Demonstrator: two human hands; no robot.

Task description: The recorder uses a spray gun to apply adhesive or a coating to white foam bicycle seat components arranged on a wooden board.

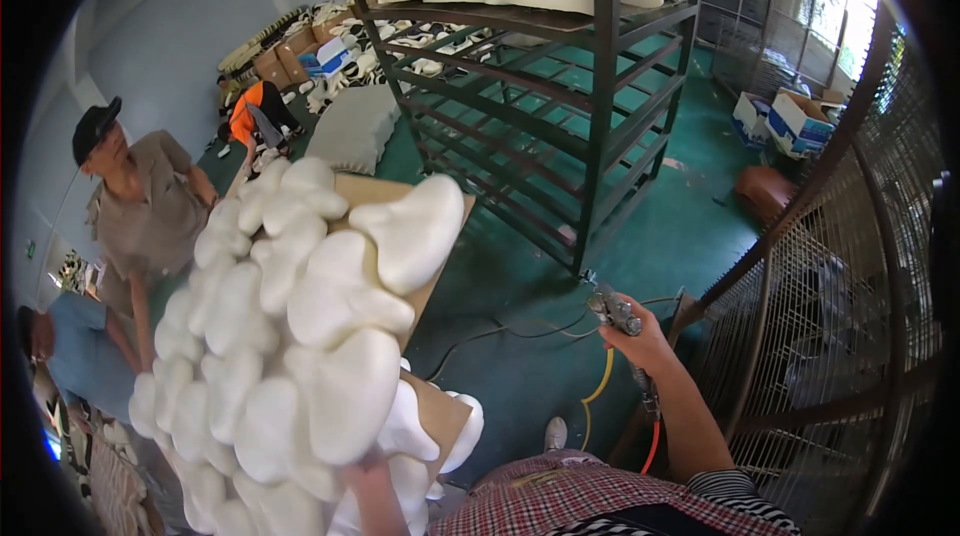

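— What's closest to the wearer?

— A red-and-white checked shirt at the lower edge, and just past it the left hand (372,484), reaching up under a big heap of white foam pieces (300,336). The foam hides the fingers, so I cannot tell whether they grip or merely prop.

— And the foam itself?

— Smooth, rounded, puffy pads, matte white, piled thickly over flat brown board sheets (440,414) whose corners poke out at the right of the heap.

— The other hand?

— The right hand (640,341) is clenched around a small metal spray gun (615,313), held out over the green floor (520,376), well apart from the foam. A yellow hose (598,388) and a red one trail down from it.

— Further out?

— A dark metal rack (560,86) of slatted shelves stands across the floor; its top shelves carry more white foam pads. A tall wire-mesh cage wall (830,316) curves along the right side.

— Any packages?

— White-and-blue cardboard boxes (790,121) sit open at the far right by the window, and brown cartons (285,56) at the far left wall.

— People?

— One in a black cap and tan shirt (145,201) stands left of the heap, another in blue (85,351) is lower left, and a third in orange (250,116) crouches far back.
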